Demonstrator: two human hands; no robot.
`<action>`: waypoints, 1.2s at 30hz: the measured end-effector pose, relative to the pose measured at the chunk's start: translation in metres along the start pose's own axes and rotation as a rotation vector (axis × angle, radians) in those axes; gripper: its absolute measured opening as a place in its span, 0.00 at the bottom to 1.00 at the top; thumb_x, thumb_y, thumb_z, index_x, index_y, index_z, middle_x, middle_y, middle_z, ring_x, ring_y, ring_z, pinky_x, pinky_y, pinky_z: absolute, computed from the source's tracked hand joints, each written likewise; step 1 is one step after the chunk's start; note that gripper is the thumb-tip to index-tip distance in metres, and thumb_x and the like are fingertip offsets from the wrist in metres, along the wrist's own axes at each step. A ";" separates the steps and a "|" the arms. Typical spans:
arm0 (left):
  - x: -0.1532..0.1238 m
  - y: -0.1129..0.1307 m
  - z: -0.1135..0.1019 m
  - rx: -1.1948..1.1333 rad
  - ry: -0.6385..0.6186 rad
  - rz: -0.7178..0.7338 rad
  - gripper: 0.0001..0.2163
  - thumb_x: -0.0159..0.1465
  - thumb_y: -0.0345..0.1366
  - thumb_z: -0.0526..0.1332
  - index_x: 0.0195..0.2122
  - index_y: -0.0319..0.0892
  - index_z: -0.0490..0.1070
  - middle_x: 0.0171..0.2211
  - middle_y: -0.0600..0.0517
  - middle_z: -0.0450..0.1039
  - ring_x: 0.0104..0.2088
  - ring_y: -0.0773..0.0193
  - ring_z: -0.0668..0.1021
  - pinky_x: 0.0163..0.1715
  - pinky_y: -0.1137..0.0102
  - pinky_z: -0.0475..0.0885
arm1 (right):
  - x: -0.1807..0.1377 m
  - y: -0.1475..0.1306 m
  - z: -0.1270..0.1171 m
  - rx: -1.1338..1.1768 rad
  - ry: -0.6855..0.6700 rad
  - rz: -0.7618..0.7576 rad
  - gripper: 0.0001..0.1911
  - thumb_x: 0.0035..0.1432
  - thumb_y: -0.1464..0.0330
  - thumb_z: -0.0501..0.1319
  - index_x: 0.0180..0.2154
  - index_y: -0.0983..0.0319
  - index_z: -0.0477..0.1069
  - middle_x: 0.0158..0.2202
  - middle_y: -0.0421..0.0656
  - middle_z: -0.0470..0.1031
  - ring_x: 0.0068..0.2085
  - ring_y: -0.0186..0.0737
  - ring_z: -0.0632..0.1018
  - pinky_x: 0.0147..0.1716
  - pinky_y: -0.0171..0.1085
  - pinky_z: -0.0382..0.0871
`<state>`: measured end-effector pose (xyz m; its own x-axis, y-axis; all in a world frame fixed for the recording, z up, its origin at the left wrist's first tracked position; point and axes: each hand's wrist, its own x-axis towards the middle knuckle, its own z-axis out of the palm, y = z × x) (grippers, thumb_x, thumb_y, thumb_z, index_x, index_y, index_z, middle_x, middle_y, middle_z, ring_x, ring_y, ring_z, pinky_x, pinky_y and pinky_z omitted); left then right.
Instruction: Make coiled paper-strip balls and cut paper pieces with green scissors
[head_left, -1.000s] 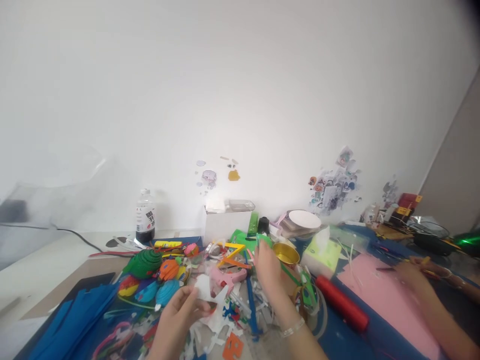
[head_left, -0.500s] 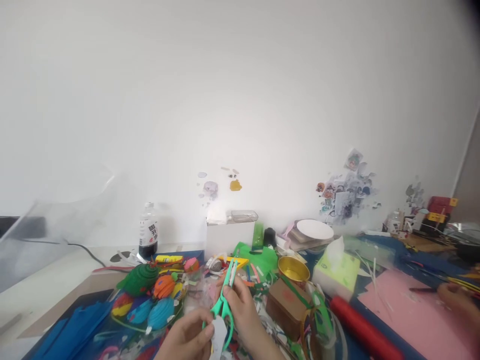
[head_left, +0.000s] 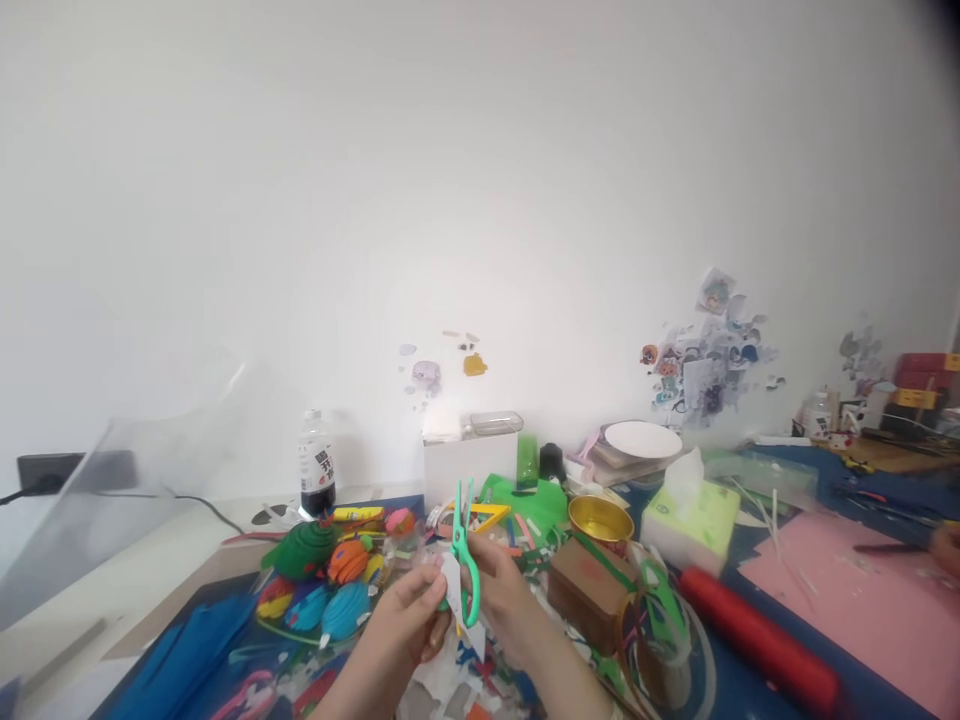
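Note:
My left hand (head_left: pixel 412 608) is closed, with thumb and fingers pinching a small piece of white paper (head_left: pixel 452 585). My right hand (head_left: pixel 504 590) is closed round green-handled scissors (head_left: pixel 459 545). Their blades point up and away from me, slightly parted, and the handle loops hang beside the paper. Some of the right fingers are hidden behind the scissors. A pale pointed strip dangles below the paper. Under both hands lies a spread of paper scraps (head_left: pixel 450 690) in many colours.
Colourful wound ornaments (head_left: pixel 347 608) lie left, near a dark-capped-bottom bottle (head_left: pixel 316 465). On the right are a brown box (head_left: pixel 592 590), a gold bowl (head_left: pixel 602 520), a tissue pack (head_left: pixel 688 525), a red roll (head_left: pixel 757 635) and pink sheets (head_left: pixel 847 590). Another person's hand (head_left: pixel 946 548) shows at the right edge.
The scissors have turned from lying across my right hand to standing between my hands, handles nearer the paper. My left hand has risen with the paper. The view has shifted slightly left.

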<state>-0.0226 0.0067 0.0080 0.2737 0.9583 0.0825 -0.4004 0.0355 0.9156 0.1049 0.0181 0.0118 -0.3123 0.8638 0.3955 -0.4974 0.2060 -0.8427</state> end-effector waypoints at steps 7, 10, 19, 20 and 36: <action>0.003 0.000 -0.022 -0.081 0.136 0.053 0.16 0.45 0.43 0.69 0.26 0.38 0.67 0.14 0.59 0.61 0.16 0.76 0.61 0.13 0.81 0.49 | 0.005 0.008 -0.007 -0.187 0.201 -0.141 0.23 0.49 0.55 0.63 0.46 0.59 0.69 0.37 0.44 0.74 0.35 0.42 0.74 0.33 0.37 0.66; 0.010 0.006 -0.034 -0.126 0.225 0.154 0.17 0.43 0.44 0.70 0.25 0.40 0.65 0.15 0.62 0.60 0.15 0.78 0.59 0.12 0.81 0.52 | 0.006 0.013 -0.011 -0.246 0.108 -0.079 0.26 0.48 0.57 0.64 0.49 0.60 0.66 0.32 0.42 0.74 0.32 0.41 0.74 0.27 0.35 0.65; 0.005 0.019 -0.037 -0.186 0.337 0.345 0.17 0.43 0.43 0.70 0.24 0.39 0.66 0.19 0.58 0.67 0.16 0.76 0.63 0.13 0.79 0.59 | -0.001 0.040 -0.005 -0.480 -0.092 0.044 0.23 0.40 0.76 0.65 0.42 0.61 0.70 0.32 0.37 0.68 0.33 0.35 0.70 0.34 0.33 0.61; 0.004 0.018 -0.035 -0.188 0.334 0.346 0.16 0.43 0.43 0.70 0.24 0.39 0.66 0.19 0.58 0.68 0.16 0.76 0.63 0.13 0.79 0.59 | -0.001 0.040 -0.003 -0.456 -0.090 0.029 0.21 0.41 0.76 0.64 0.41 0.61 0.70 0.31 0.37 0.67 0.32 0.34 0.69 0.33 0.33 0.61; -0.004 0.006 -0.022 -0.050 0.281 0.293 0.15 0.50 0.46 0.65 0.26 0.42 0.62 0.19 0.58 0.70 0.14 0.75 0.65 0.14 0.78 0.59 | -0.003 0.038 0.001 -0.360 -0.166 -0.017 0.18 0.44 0.60 0.66 0.38 0.61 0.71 0.28 0.38 0.67 0.30 0.35 0.67 0.33 0.36 0.61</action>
<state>-0.0451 0.0097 0.0049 -0.1057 0.9697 0.2201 -0.4702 -0.2437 0.8482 0.0861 0.0226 -0.0205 -0.4478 0.7786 0.4397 -0.1975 0.3935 -0.8979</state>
